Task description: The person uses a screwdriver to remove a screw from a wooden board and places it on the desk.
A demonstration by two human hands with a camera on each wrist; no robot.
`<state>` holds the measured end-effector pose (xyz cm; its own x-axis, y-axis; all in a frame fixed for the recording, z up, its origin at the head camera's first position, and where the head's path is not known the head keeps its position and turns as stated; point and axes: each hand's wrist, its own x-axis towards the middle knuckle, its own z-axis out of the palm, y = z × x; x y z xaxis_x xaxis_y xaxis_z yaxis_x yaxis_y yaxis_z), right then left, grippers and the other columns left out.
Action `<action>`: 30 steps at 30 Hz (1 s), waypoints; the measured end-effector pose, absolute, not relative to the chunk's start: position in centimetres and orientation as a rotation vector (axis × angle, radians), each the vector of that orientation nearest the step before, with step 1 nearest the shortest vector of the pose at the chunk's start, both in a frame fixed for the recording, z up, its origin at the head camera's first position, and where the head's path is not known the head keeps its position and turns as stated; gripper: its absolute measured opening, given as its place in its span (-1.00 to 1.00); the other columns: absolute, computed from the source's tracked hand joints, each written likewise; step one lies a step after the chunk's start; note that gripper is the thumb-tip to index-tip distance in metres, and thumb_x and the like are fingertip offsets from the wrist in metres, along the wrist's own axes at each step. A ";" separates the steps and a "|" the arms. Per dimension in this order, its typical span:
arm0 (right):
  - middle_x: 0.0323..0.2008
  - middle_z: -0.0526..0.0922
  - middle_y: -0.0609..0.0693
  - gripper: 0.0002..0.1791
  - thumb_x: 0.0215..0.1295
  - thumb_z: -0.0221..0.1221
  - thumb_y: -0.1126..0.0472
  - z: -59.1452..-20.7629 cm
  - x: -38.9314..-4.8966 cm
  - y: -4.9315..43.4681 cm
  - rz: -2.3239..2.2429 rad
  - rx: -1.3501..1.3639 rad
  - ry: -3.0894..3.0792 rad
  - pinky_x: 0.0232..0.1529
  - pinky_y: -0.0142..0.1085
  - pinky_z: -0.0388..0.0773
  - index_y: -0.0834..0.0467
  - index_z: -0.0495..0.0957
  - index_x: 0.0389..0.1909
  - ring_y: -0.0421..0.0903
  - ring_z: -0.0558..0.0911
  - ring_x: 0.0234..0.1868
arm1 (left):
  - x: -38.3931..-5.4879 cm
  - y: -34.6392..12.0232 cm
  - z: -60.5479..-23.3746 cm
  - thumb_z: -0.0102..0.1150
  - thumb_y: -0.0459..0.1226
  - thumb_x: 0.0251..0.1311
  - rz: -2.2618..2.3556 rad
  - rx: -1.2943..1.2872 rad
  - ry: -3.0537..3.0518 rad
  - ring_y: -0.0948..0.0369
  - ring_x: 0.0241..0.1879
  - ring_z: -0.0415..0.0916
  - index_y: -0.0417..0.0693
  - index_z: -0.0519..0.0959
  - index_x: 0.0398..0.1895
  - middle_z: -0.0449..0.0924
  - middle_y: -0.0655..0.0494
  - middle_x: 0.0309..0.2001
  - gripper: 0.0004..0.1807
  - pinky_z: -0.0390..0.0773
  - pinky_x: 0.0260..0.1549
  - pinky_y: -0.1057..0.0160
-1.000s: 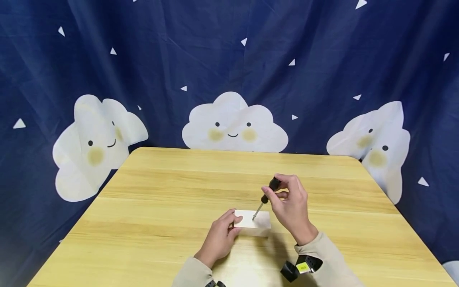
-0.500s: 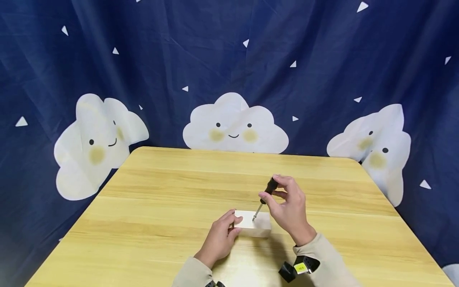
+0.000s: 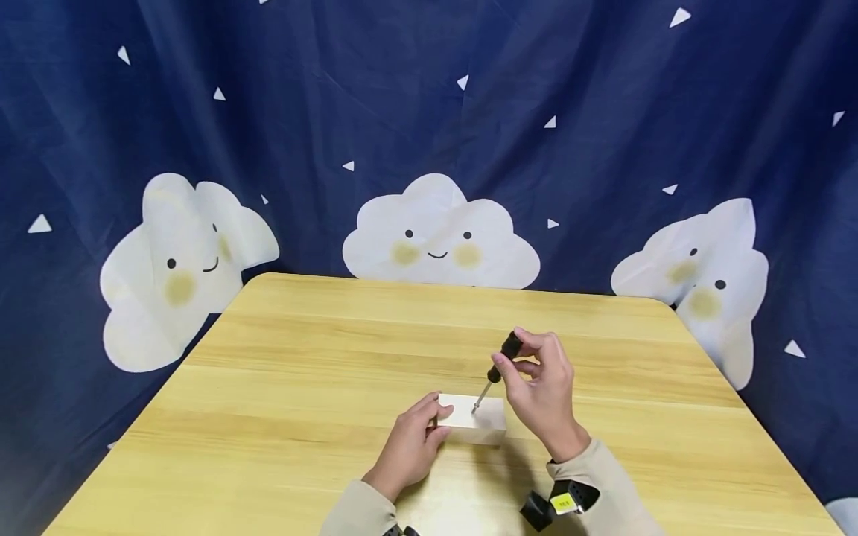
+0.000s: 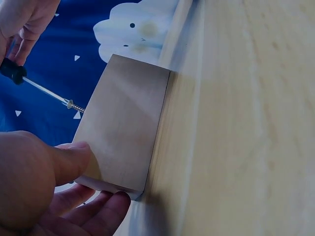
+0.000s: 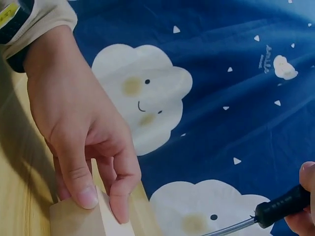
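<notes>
A pale wooden block (image 3: 472,433) lies on the table, and my left hand (image 3: 410,447) grips its left end, thumb on the near side. My right hand (image 3: 544,391) holds a screwdriver (image 3: 511,346) by its black handle, tilted with the shaft pointing down and left. At the shaft's tip a screw (image 4: 75,106) stands partly out of the block's top face, its thread showing in the left wrist view. In the right wrist view the screwdriver's handle (image 5: 283,205) shows at the lower right, with only fingertips of the right hand visible.
The wooden table (image 3: 302,357) spreads around the block. Behind it hangs a dark blue curtain (image 3: 402,89) with white clouds and triangles. A black strap with a yellow label (image 3: 564,503) sits on the right wrist.
The right hand and screwdriver shift slightly left, then back right, with the tip staying at the screw. The left hand and block stay in place. The head view tilts a little.
</notes>
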<state>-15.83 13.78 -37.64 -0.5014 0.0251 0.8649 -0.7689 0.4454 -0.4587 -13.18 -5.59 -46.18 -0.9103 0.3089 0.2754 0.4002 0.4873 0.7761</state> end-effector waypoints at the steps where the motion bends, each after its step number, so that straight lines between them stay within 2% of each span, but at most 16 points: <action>1: -0.35 0.46 0.26 -0.48 -0.21 0.34 0.74 -37.6 -15.8 13.9 1.164 0.639 -1.833 -0.36 -0.57 0.63 0.52 0.43 -0.14 -0.06 0.57 -0.37 | -13.2 -5.6 -46.2 0.20 -0.45 0.23 -1.407 -0.627 -2.624 -0.09 0.26 0.37 -0.18 0.59 -0.03 0.44 -0.15 0.24 -0.76 0.54 0.09 0.24; 4: -0.34 0.48 0.27 -0.54 -0.09 0.34 0.67 -37.8 -15.9 14.0 1.185 0.672 -1.828 -0.30 -0.53 0.64 0.53 0.41 -0.12 -0.04 0.59 -0.35 | -13.2 -5.6 -46.1 0.20 -0.45 0.23 -1.401 -0.623 -2.634 -0.08 0.26 0.36 -0.18 0.59 -0.02 0.45 -0.14 0.24 -0.75 0.53 0.10 0.23; 6: -0.33 0.50 0.27 -0.59 0.08 0.36 0.47 -37.9 -15.9 14.0 1.171 0.682 -1.817 -0.28 -0.51 0.65 0.52 0.42 -0.10 -0.01 0.61 -0.36 | -13.1 -5.6 -46.2 0.21 -0.44 0.23 -1.398 -0.621 -2.642 -0.08 0.26 0.37 -0.18 0.59 -0.02 0.44 -0.14 0.24 -0.74 0.53 0.10 0.23; 10: -0.34 0.52 0.24 -0.38 0.19 0.32 -0.02 -38.2 -15.9 13.9 1.083 0.630 -1.797 -0.36 -0.53 0.64 0.49 0.41 -0.13 0.04 0.62 -0.45 | -13.1 -5.7 -46.2 0.20 -0.44 0.23 -1.396 -0.626 -2.646 -0.08 0.25 0.37 -0.19 0.58 0.00 0.44 -0.14 0.24 -0.73 0.54 0.09 0.23; 12: -0.36 0.52 0.23 -0.36 0.19 0.30 -0.07 -38.2 -15.9 13.8 1.054 0.593 -1.791 -0.40 -0.55 0.63 0.49 0.41 -0.15 0.04 0.62 -0.49 | -13.1 -5.7 -46.2 0.20 -0.45 0.23 -1.395 -0.629 -2.645 -0.08 0.25 0.37 -0.19 0.58 0.00 0.44 -0.15 0.24 -0.73 0.54 0.09 0.23; 15: -0.38 0.53 0.22 -0.45 0.20 0.34 0.06 -38.1 -15.9 13.7 1.073 0.575 -1.795 -0.45 -0.56 0.62 0.49 0.41 -0.17 0.06 0.63 -0.51 | -13.1 -5.7 -46.2 0.20 -0.45 0.23 -1.392 -0.633 -2.639 -0.08 0.25 0.37 -0.19 0.58 0.00 0.45 -0.15 0.23 -0.73 0.53 0.10 0.22; 21: -0.37 0.60 0.25 -0.58 0.08 0.39 0.40 -37.7 -15.9 13.8 1.144 0.641 -1.816 -0.44 -0.56 0.62 0.50 0.42 -0.15 0.03 0.65 -0.46 | -13.1 -5.6 -46.3 0.20 -0.47 0.22 -1.385 -0.634 -2.631 -0.08 0.24 0.38 -0.23 0.58 0.06 0.43 -0.19 0.25 -0.68 0.53 0.11 0.19; 24: -0.32 0.62 0.31 -0.58 0.01 0.34 0.59 -37.6 -16.0 13.8 1.199 0.687 -1.823 -0.35 -0.53 0.65 0.52 0.40 -0.11 -0.04 0.68 -0.39 | -13.1 -5.6 -46.3 0.20 -0.45 0.23 -1.377 -0.621 -2.643 -0.08 0.25 0.37 -0.22 0.58 0.06 0.43 -0.17 0.25 -0.69 0.49 0.15 0.16; 26: -0.27 0.62 0.33 -0.50 -0.10 0.32 0.70 -37.6 -16.1 13.8 1.224 0.692 -1.828 -0.28 -0.50 0.65 0.53 0.38 -0.08 -0.05 0.69 -0.34 | -13.1 -5.6 -46.2 0.20 -0.43 0.24 -1.367 -0.614 -2.650 -0.08 0.26 0.37 -0.21 0.58 0.05 0.43 -0.17 0.26 -0.69 0.48 0.16 0.14; 27: -0.24 0.61 0.35 -0.47 -0.12 0.32 0.71 -37.6 -16.1 13.7 1.226 0.687 -1.833 -0.23 -0.49 0.65 0.53 0.37 -0.07 -0.05 0.69 -0.32 | -13.2 -5.6 -46.2 0.19 -0.43 0.25 -1.367 -0.611 -2.653 -0.07 0.26 0.36 -0.21 0.58 0.05 0.42 -0.17 0.26 -0.70 0.47 0.17 0.14; 30: -0.22 0.56 0.34 -0.50 0.01 0.39 0.50 -37.7 -16.1 13.6 1.185 0.646 -1.841 -0.22 -0.52 0.64 0.51 0.38 -0.05 0.04 0.66 -0.32 | -13.2 -5.6 -46.1 0.19 -0.41 0.26 -1.364 -0.609 -2.658 -0.07 0.28 0.34 -0.21 0.58 0.05 0.42 -0.17 0.26 -0.71 0.45 0.18 0.13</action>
<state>-16.14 13.58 -37.67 -0.5210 0.0156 0.8534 -0.7702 0.4224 -0.4779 -13.24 -5.58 -46.10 -0.9160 0.3063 0.2591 0.3891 0.5207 0.7599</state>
